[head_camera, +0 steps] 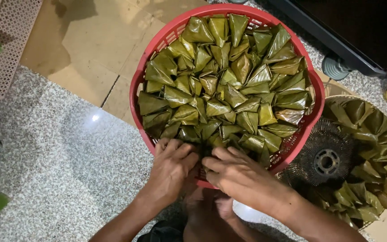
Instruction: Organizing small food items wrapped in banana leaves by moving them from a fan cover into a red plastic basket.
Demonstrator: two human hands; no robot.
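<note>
At the near rim of the red basket (136,96), both hands press down among the leaf-wrapped parcels. The left hand (172,168) lies palm down with its fingers curled over the rim, tips tucked between the nearest parcels; the right hand (242,175) lies just beside it, fingers stretched flat toward the left hand so that the fingertips nearly meet. Whether either hand actually grips a parcel cannot be told, since the fingertips sink out of sight among the leaves.

The triangular parcels (222,85) fill the basket almost to its top, packed point-up in tight rows. By the look of it, the step in hand is wedging or settling the last pieces into the near edge of the pile. The next move seems to call for a firm, even push so a parcel seats in its gap without springing its neighbours loose or tearing a wrap.

Right of the basket, a round woven tray (337,101) holds a ring of similar parcels around a dark wire-ribbed disc (327,159). Left of the basket lies speckled stone flooring (59,152).
</note>
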